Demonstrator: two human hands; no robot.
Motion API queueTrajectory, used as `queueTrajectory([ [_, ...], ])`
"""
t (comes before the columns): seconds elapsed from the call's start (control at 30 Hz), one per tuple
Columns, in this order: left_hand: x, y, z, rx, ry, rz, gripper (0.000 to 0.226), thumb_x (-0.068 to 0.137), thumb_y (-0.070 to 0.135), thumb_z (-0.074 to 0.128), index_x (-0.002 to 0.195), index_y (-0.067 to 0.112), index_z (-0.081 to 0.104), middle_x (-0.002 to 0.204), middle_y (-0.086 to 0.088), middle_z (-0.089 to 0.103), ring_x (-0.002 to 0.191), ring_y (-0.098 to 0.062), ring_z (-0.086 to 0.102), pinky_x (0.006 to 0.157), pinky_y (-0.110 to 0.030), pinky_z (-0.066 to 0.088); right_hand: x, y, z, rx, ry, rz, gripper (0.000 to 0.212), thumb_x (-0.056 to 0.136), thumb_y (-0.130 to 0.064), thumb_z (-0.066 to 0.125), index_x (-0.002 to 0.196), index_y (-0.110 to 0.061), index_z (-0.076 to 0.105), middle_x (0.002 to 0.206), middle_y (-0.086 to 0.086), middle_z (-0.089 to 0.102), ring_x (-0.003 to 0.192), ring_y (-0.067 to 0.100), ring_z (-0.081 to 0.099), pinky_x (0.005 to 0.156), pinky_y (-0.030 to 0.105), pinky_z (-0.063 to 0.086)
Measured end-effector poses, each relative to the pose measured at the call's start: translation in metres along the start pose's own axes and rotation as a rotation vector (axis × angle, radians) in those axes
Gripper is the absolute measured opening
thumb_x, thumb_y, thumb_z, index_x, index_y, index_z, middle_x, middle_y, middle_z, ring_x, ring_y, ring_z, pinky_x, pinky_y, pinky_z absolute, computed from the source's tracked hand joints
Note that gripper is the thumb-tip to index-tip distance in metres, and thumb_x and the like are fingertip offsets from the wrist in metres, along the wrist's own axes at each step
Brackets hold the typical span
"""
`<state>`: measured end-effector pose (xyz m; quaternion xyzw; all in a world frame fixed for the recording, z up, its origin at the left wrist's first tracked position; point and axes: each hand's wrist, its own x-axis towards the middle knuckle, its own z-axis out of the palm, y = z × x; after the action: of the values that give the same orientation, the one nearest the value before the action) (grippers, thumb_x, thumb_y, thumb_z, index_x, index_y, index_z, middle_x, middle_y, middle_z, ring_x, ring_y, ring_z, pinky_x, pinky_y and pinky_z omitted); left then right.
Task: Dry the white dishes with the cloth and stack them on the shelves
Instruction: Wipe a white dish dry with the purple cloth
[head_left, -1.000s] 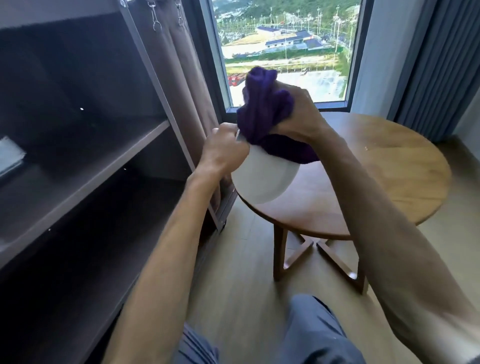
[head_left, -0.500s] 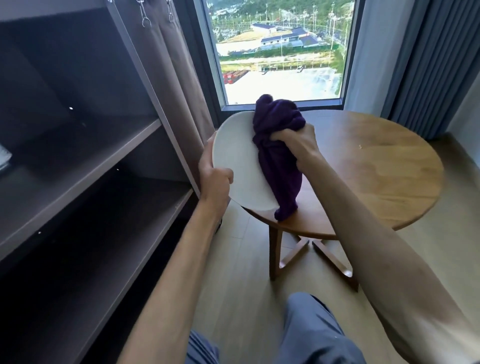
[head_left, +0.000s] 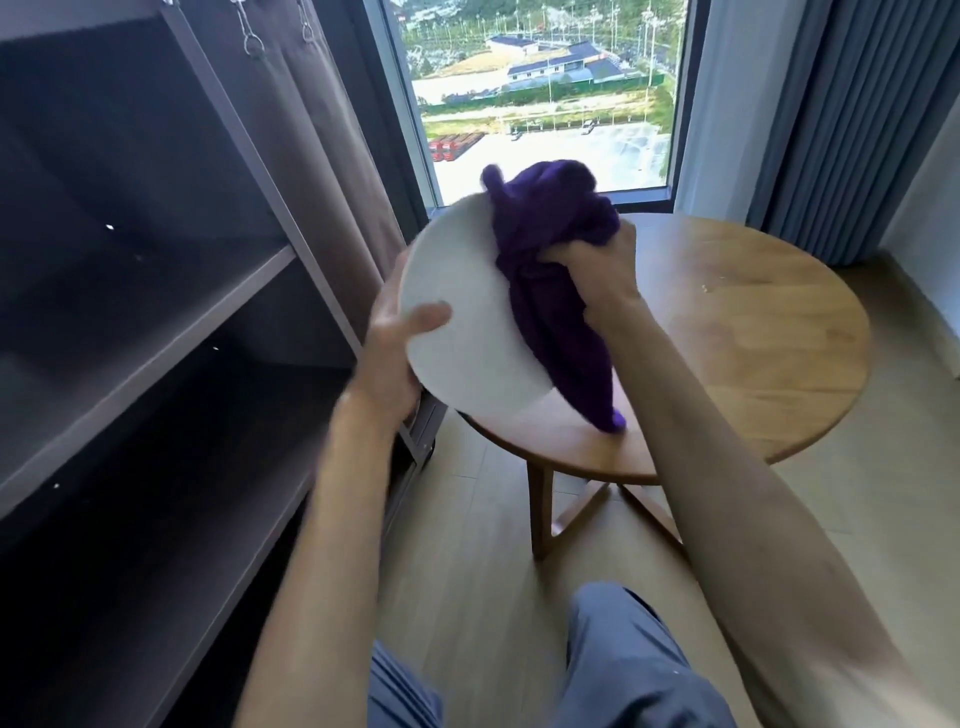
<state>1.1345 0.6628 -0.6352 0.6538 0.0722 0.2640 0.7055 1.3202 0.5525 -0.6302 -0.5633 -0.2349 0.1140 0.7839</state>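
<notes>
Gripping the left edge of a white plate (head_left: 467, 332), the person's left hand (head_left: 395, 353) has its thumb curled over the face at the plate's 9 o'clock, while the fingers behind the plate are hidden. The plate is held tilted in the air, its face turned up toward the camera, above the near-left edge of a round wooden table (head_left: 753, 332). The right hand (head_left: 597, 270) is clenched around a bunched purple cloth (head_left: 556, 291) and presses it onto the plate's right side, at about 2 o'clock. A tail of the cloth hangs down past the plate's 5 o'clock rim. At the frame's 9 o'clock stand dark shelves (head_left: 156, 332); at 12 o'clock is a window (head_left: 545, 93).
</notes>
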Motion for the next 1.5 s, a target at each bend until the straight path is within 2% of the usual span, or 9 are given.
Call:
queueTrajectory([
  [0.1, -0.011, -0.031, 0.026, -0.129, 0.477, -0.01, 0.065, 0.067, 0.008, 0.063, 0.132, 0.007, 0.06, 0.116, -0.018, 0.071, 0.107, -0.041, 0.068, 0.08, -0.048, 0.059, -0.006, 0.019, 0.004, 0.189, 0.19, 0.234, 0.036, 0.046, -0.004, 0.077, 0.08, -0.012, 0.07, 0.075, -0.003, 0.07, 0.068, 0.016, 0.065, 0.056, 0.024, 0.053],
  [0.23, -0.012, -0.045, 0.036, -0.096, 0.659, 0.097, 0.061, 0.072, 0.003, 0.06, 0.13, 0.021, 0.055, 0.126, -0.014, 0.067, 0.11, -0.028, 0.069, 0.086, -0.044, 0.061, -0.016, 0.046, 0.005, 0.382, 0.347, 0.492, 0.033, 0.058, -0.004, 0.08, 0.089, -0.012, 0.07, 0.086, 0.003, 0.075, 0.077, 0.023, 0.071, 0.06, 0.028, 0.056],
  [0.4, -0.013, -0.06, 0.075, 0.303, 0.568, 0.177, 0.055, 0.087, -0.008, 0.056, 0.117, 0.037, 0.055, 0.108, 0.028, 0.064, 0.102, 0.003, 0.064, 0.078, -0.017, 0.058, -0.026, 0.063, 0.015, 0.641, 0.354, 0.621, 0.03, 0.072, -0.009, 0.08, 0.101, -0.01, 0.071, 0.092, 0.007, 0.077, 0.079, 0.026, 0.075, 0.061, 0.032, 0.06],
  [0.57, 0.008, -0.009, 0.046, 0.756, 0.418, 0.356, 0.029, 0.083, 0.01, 0.053, 0.102, 0.017, 0.074, 0.086, -0.001, 0.072, 0.081, -0.014, 0.068, 0.048, -0.015, 0.042, -0.011, 0.059, -0.007, 0.589, 0.312, 0.319, 0.042, 0.074, 0.005, 0.073, 0.115, 0.005, 0.068, 0.101, 0.013, 0.073, 0.086, 0.026, 0.071, 0.077, 0.037, 0.06],
  [0.73, 0.041, 0.035, 0.037, 1.074, 0.157, 0.147, 0.019, 0.069, 0.016, 0.05, 0.065, 0.002, 0.063, 0.065, -0.019, 0.061, 0.067, -0.038, 0.061, 0.052, -0.035, 0.042, 0.012, 0.041, -0.025, 0.304, 0.127, 0.087, 0.042, 0.056, 0.0, 0.08, 0.097, 0.0, 0.07, 0.092, 0.009, 0.072, 0.085, 0.023, 0.068, 0.076, 0.037, 0.058],
  [0.97, 0.022, -0.011, 0.04, 0.201, 0.045, 0.153, 0.073, 0.073, 0.019, 0.071, 0.143, 0.023, 0.052, 0.132, -0.008, 0.063, 0.123, -0.029, 0.061, 0.095, -0.043, 0.056, 0.016, 0.026, -0.023, 0.485, 0.242, 0.244, 0.041, 0.053, -0.012, 0.079, 0.094, -0.009, 0.075, 0.087, 0.006, 0.077, 0.079, 0.024, 0.074, 0.067, 0.035, 0.059],
  [1.23, 0.01, -0.045, 0.068, 0.099, 0.163, 0.12, 0.074, 0.073, 0.027, 0.068, 0.144, 0.012, 0.051, 0.13, -0.019, 0.063, 0.12, -0.04, 0.061, 0.09, -0.043, 0.058, 0.006, 0.02, -0.007, 0.119, 0.312, 0.106, 0.074, 0.089, -0.069, 0.044, 0.152, -0.029, 0.039, 0.139, -0.004, 0.059, 0.125, 0.016, 0.055, 0.111, 0.042, 0.041],
  [1.4, 0.016, -0.04, 0.087, 0.272, 0.15, 0.19, 0.058, 0.103, 0.051, 0.04, 0.143, 0.01, 0.049, 0.123, -0.004, 0.065, 0.112, -0.01, 0.064, 0.089, -0.022, 0.053, -0.01, 0.003, 0.017, 0.08, 0.136, -0.067, 0.066, 0.093, -0.064, 0.033, 0.138, -0.02, 0.054, 0.129, -0.002, 0.065, 0.12, 0.014, 0.059, 0.108, 0.041, 0.045],
  [1.5, 0.027, -0.038, 0.086, 0.125, 0.234, 0.131, 0.051, 0.102, 0.056, 0.035, 0.137, 0.025, 0.055, 0.131, 0.0, 0.066, 0.123, -0.014, 0.061, 0.106, -0.04, 0.05, -0.026, 0.001, 0.026, 0.032, -0.08, -0.268, 0.032, 0.099, -0.04, 0.049, 0.118, -0.019, 0.064, 0.106, -0.001, 0.072, 0.102, 0.017, 0.068, 0.092, 0.038, 0.055],
])
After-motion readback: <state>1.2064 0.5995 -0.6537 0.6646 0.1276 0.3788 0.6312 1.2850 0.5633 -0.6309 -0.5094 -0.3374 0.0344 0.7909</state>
